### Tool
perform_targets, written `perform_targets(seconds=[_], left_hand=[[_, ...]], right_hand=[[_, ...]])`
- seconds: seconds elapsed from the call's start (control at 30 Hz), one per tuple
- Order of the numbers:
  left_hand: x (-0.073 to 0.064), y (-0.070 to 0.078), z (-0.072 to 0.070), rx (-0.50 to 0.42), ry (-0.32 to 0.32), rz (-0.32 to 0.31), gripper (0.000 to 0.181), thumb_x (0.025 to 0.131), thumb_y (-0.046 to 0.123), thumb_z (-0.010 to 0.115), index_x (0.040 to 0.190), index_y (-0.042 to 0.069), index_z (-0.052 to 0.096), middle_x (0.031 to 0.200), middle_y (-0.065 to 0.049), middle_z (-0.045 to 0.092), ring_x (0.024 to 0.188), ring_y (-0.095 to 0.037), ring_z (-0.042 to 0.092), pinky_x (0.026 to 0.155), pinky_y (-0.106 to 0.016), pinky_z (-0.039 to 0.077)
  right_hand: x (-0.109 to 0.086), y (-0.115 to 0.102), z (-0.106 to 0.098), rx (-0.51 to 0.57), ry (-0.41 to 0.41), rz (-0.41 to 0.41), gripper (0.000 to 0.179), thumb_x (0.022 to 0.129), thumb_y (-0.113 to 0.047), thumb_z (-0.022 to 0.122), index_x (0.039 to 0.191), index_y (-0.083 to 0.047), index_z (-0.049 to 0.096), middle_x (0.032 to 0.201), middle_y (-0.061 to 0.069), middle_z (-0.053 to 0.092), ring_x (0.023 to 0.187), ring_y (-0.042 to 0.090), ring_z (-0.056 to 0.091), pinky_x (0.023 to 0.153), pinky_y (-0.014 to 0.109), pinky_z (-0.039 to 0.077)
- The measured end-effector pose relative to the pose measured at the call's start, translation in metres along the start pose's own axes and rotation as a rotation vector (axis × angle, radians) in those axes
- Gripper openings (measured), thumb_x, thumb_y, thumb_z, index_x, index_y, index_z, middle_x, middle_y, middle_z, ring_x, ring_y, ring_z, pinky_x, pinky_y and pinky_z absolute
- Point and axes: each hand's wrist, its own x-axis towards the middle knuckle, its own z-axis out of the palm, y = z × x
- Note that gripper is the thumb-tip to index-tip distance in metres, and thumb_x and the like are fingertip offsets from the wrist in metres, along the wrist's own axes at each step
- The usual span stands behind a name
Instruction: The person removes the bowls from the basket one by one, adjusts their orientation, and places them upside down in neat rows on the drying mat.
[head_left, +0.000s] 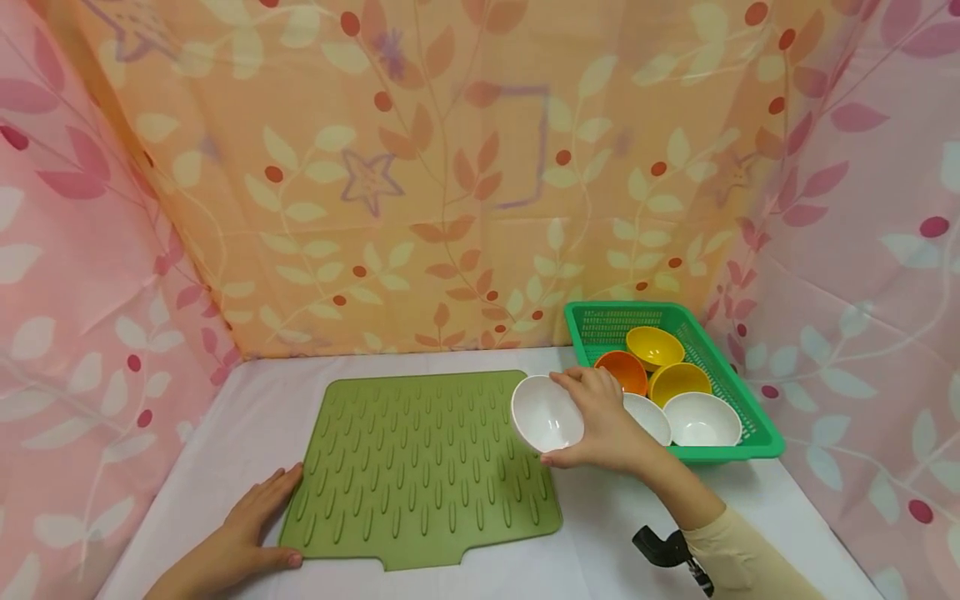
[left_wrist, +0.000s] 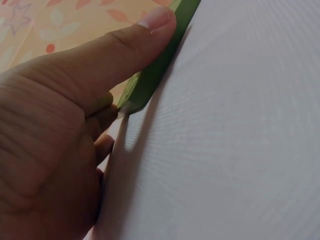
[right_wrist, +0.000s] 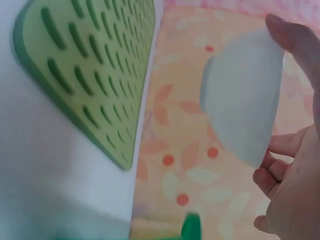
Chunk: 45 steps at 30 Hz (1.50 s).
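at your right hand: one white bowl, gripped by the rim. at your left hand, fingers extended: one green mat, edge touched.

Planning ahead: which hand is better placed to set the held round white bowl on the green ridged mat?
Probably the right hand: it grips the bowl near the mat, while the left hand touches the mat's left edge.

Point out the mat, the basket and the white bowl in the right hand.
Mat (head_left: 423, 462): head view, middle of its ridged top.
Basket (head_left: 723, 453): head view, front rim.
White bowl (right_wrist: 243, 97): right wrist view, outer side.
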Motion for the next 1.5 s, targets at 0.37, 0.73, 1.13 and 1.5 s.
perform_targets(seconds=[0.37, 0.73, 1.13, 1.5], left_hand=[[0.000, 0.001, -0.001, -0.001, -0.011, -0.032, 0.112, 0.073, 0.049, 0.087, 0.162, 0.012, 0.030, 0.162, -0.018, 0.037, 0.144, 0.021, -0.003, 0.107, 0.000, -0.007], [0.001, 0.006, -0.003, -0.013, 0.003, -0.035, 0.112, 0.071, 0.046, 0.089, 0.162, 0.012, 0.031, 0.160, -0.022, 0.038, 0.143, 0.022, -0.003, 0.107, 0.000, -0.007], [0.010, 0.016, -0.008, 0.018, -0.020, -0.083, 0.115, 0.064, 0.050, 0.091, 0.156, 0.003, 0.040, 0.157, -0.023, 0.042, 0.155, -0.029, 0.023, 0.115, -0.010, -0.001], [0.052, 0.084, -0.019, -0.179, -0.116, -0.236, 0.100, 0.079, 0.048, 0.086, 0.159, 0.015, 0.037, 0.159, -0.019, 0.042, 0.145, -0.048, 0.036, 0.109, -0.069, 0.033]], right_hand=[[-0.015, -0.017, 0.042, -0.047, -0.023, -0.035, 0.118, 0.052, -0.070, 0.092, 0.145, -0.007, 0.055, 0.134, 0.008, 0.049, 0.132, 0.031, 0.036, 0.115, 0.059, 0.017], [-0.026, -0.024, 0.063, -0.001, -0.045, 0.008, 0.117, 0.050, -0.058, 0.098, 0.146, -0.008, 0.054, 0.136, 0.007, 0.047, 0.137, 0.030, 0.035, 0.121, 0.061, 0.006], [-0.032, -0.024, 0.071, -0.004, -0.027, -0.025, 0.117, 0.049, -0.058, 0.099, 0.144, -0.008, 0.055, 0.134, 0.008, 0.048, 0.136, 0.029, 0.036, 0.122, 0.058, 0.003], [-0.026, -0.031, 0.070, -0.021, -0.010, -0.092, 0.117, 0.050, -0.060, 0.097, 0.145, -0.007, 0.055, 0.133, 0.008, 0.050, 0.133, 0.028, 0.039, 0.121, 0.059, 0.005]])
